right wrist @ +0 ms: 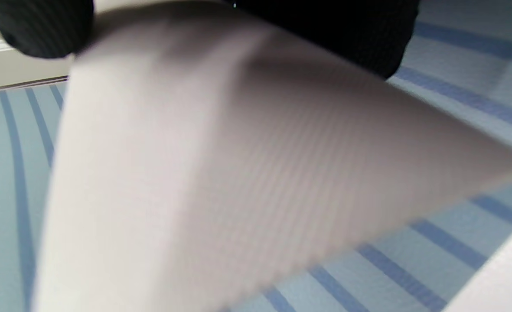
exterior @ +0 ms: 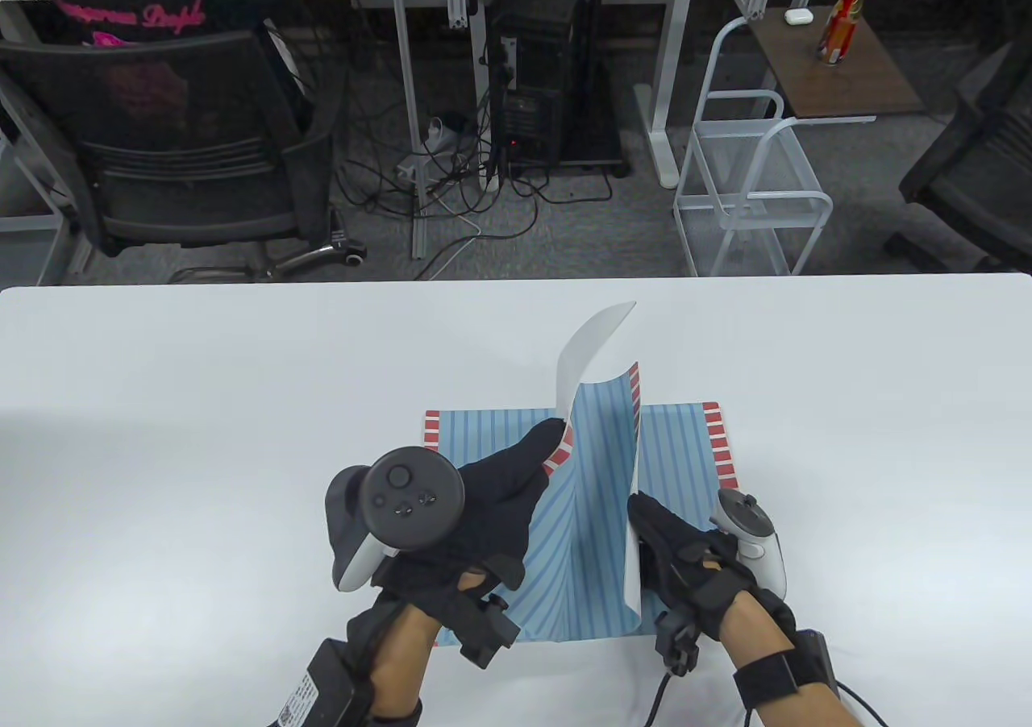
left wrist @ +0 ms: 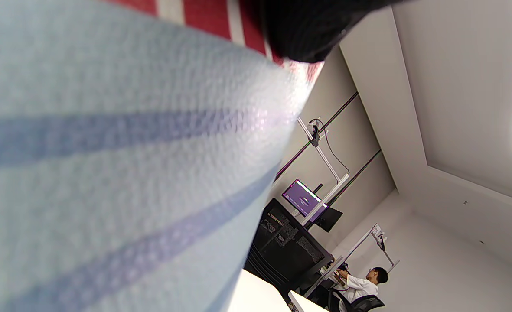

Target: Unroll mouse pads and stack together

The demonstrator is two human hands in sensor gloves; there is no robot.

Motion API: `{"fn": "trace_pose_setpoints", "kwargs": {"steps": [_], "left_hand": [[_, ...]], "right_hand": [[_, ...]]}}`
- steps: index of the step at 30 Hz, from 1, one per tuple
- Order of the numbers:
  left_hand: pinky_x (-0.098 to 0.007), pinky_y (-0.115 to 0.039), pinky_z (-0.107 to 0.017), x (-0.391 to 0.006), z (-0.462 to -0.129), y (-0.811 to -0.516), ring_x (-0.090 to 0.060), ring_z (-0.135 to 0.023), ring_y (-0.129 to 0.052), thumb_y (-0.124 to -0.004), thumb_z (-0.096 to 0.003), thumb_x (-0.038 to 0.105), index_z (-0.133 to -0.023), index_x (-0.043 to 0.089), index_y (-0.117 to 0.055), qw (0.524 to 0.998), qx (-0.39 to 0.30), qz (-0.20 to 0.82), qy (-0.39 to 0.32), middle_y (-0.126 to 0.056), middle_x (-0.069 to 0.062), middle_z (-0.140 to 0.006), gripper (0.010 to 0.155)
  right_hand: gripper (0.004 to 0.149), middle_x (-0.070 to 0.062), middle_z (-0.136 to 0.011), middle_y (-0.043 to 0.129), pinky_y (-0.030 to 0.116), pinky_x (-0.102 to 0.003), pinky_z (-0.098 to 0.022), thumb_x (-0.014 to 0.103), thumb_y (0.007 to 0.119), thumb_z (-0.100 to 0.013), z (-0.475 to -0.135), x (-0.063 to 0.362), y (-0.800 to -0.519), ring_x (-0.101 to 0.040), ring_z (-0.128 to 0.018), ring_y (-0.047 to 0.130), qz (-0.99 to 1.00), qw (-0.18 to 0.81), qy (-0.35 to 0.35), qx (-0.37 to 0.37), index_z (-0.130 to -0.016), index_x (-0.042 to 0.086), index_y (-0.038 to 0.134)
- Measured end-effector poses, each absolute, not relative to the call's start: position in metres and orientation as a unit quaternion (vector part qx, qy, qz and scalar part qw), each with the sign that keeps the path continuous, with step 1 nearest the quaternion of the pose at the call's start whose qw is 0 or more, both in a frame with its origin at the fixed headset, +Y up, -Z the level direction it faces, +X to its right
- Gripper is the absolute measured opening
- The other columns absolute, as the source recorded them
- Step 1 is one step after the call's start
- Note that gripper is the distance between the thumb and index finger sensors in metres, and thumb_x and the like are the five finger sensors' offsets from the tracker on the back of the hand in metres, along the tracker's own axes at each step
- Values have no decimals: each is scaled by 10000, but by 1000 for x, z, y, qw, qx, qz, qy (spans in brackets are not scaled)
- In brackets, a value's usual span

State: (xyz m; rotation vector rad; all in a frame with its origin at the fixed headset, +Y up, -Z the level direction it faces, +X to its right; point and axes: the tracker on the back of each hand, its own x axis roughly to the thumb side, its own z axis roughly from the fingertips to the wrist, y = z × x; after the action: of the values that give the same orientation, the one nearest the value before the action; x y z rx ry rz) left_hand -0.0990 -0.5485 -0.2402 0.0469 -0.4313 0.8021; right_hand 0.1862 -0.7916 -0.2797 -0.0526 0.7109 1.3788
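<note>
A blue striped mouse pad with red-and-white end bands (exterior: 685, 453) lies flat on the white table (exterior: 201, 453). A second pad of the same pattern (exterior: 601, 469) is held above it, bent into a trough with its white underside (exterior: 592, 340) curling up at the far end. My left hand (exterior: 516, 469) grips its left edge at the red band. My right hand (exterior: 657, 533) grips its right edge. The left wrist view is filled by the striped pad (left wrist: 108, 173) with a fingertip (left wrist: 308, 30) on its red band. The right wrist view shows the white underside (right wrist: 216, 173) under my fingers (right wrist: 325, 30).
Beyond the table's far edge are a black office chair (exterior: 177, 139), cables and a computer tower (exterior: 532, 106) on the floor, a white wire rack (exterior: 750, 195) and a small brown side table with a red bottle (exterior: 842, 18).
</note>
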Motion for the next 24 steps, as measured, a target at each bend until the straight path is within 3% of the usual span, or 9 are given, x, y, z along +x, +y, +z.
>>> {"fn": "trace_pose_setpoints", "kwargs": {"steps": [6, 10, 17, 24], "left_hand": [[-276, -944, -306, -99, -238, -540, -184, -434, -1128, -741, -481, 355, -1004, 339, -738, 899, 26, 383, -209, -1027, 53, -804, 523], [-276, -944, -306, -100, -236, -534, -184, -437, -1127, -741, -481, 356, -1004, 339, -739, 900, 32, 380, -210, -1019, 53, -811, 523], [-282, -944, -303, -103, -235, -530, -191, -433, -1128, -745, -478, 352, -1001, 334, -744, 900, 41, 382, -205, -1032, 51, -797, 524], [-296, -944, -290, -108, -236, -531, -209, -418, -1132, -755, -463, 345, -988, 321, -763, 903, 60, 383, -187, -1044, 41, -782, 526]], "right_hand": [[907, -205, -1051, 434, 651, -564, -593, 686, 582, -353, -280, 193, -794, -442, -866, 681, 605, 732, 312, -25, -1021, 165, 257], [763, -205, -1033, 506, 673, -561, -580, 563, 556, -414, -281, 199, -796, -433, -845, 723, 604, 734, 307, -43, -1023, 166, 324], [516, -138, -915, 666, 734, -495, -508, 376, 617, -455, -284, 211, -793, -353, -722, 826, 650, 700, 280, -94, -933, 210, 517], [435, -123, -681, 865, 808, -435, -294, 365, 754, -436, -289, 226, -768, -296, -420, 953, 794, 568, 192, -98, -831, 196, 692]]}}
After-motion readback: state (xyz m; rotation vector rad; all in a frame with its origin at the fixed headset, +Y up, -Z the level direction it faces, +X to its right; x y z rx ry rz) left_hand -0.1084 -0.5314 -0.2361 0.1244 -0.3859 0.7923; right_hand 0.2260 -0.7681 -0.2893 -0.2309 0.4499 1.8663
